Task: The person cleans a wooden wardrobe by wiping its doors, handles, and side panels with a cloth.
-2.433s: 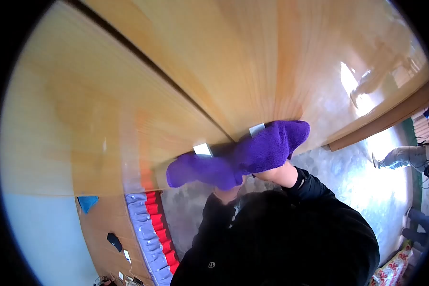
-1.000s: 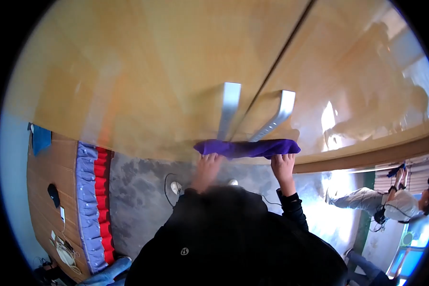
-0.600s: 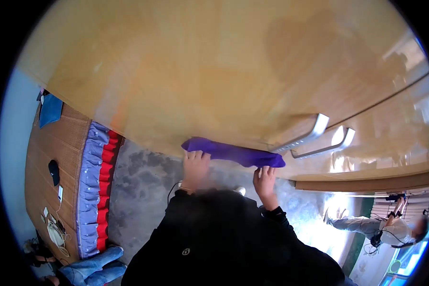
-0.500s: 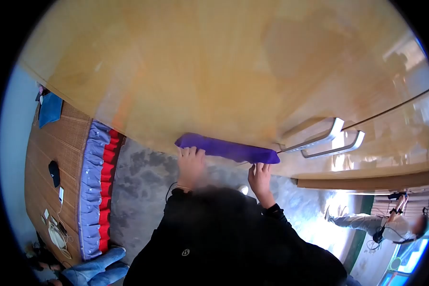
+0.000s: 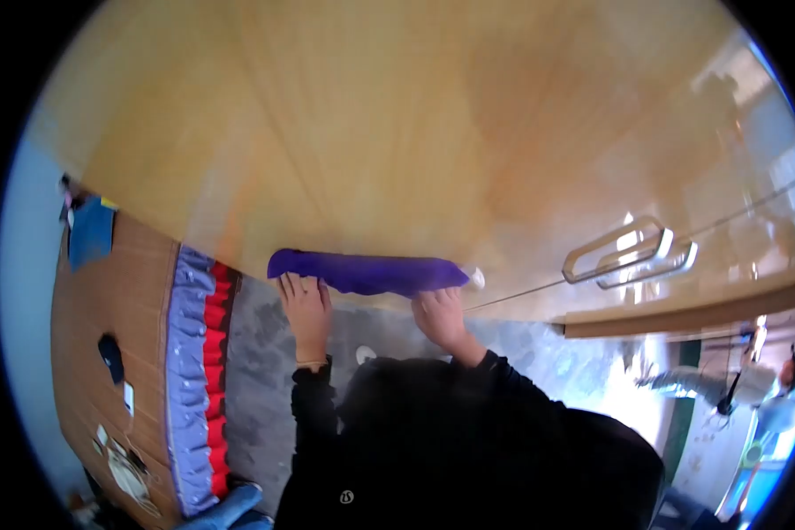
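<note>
Purple cloth lies against the glossy wooden door, well left of the metal handles. My left hand and right hand touch its lower edge near each end, left fingers nearly straight; can't tell how closed either grip is. Looks light, soft, floppy; best held at both ends.

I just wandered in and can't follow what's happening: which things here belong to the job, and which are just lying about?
Part of the job, it seems:
purple cloth, held by the left hand and right hand
glossy wooden panel, which the cloth appears to touch

Just lying about:
dark cap
white phone-like item
blue item
</note>
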Demonstrator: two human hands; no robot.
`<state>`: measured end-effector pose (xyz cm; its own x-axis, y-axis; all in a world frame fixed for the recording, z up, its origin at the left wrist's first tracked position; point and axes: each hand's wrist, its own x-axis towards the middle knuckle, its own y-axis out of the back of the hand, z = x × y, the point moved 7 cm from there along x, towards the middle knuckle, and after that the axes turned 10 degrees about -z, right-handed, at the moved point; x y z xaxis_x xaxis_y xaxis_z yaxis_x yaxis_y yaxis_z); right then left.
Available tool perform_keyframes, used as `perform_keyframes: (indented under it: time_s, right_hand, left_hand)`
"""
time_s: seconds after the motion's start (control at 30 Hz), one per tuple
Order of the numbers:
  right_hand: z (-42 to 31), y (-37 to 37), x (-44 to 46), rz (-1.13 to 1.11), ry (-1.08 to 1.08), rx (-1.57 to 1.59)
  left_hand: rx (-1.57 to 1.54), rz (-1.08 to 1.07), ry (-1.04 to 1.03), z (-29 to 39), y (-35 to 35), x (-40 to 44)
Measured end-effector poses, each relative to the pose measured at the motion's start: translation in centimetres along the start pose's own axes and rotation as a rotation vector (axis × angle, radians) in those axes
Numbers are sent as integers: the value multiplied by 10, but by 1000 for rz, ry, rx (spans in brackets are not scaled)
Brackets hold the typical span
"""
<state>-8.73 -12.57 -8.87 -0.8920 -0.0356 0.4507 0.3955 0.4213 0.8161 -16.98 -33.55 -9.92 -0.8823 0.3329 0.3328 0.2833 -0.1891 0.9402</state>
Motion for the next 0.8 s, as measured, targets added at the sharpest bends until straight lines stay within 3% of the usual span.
perform_keyframes:
  time_s: [0.13, 0.2, 0.27, 0.33, 0.37, 0.43, 0.47, 0.53, 0.7, 0.8]
  right_hand:
    - [12, 7, 2, -18, 136, 76]
    - [28, 21, 3, 3, 203, 53]
    - [42, 30, -5, -110, 282, 22]
    - [58, 52, -13, -70, 293, 10]
    - [71, 63, -18, -27, 272, 12]
    - [94, 81, -36, -5, 249, 32]
    - [102, 92, -46, 14, 235, 34]
    - [130, 118, -61, 90, 177, 111]
    - [186, 150, -108, 145, -9, 219]
    - [213, 169, -139, 185, -49, 79]
  left_hand:
    - [-387, -73, 154, 11, -7, -11]
    - [-434, -20, 112, 23, -10, -11]
    - [-550, -109, 229, 42, -3, -8]
    - [-495, -193, 260, 70, 8, 1]
    - [-471, -185, 218, 86, 11, 6]
    - [-333, 87, 126, 120, 30, 10]
    - [-324, 87, 104, 139, 39, 11]
    - [-624, 29, 135, 177, 57, 20]
    - [-505, 32, -66, 285, 88, 30]
    - [-600, 14, -94, 324, 80, 13]
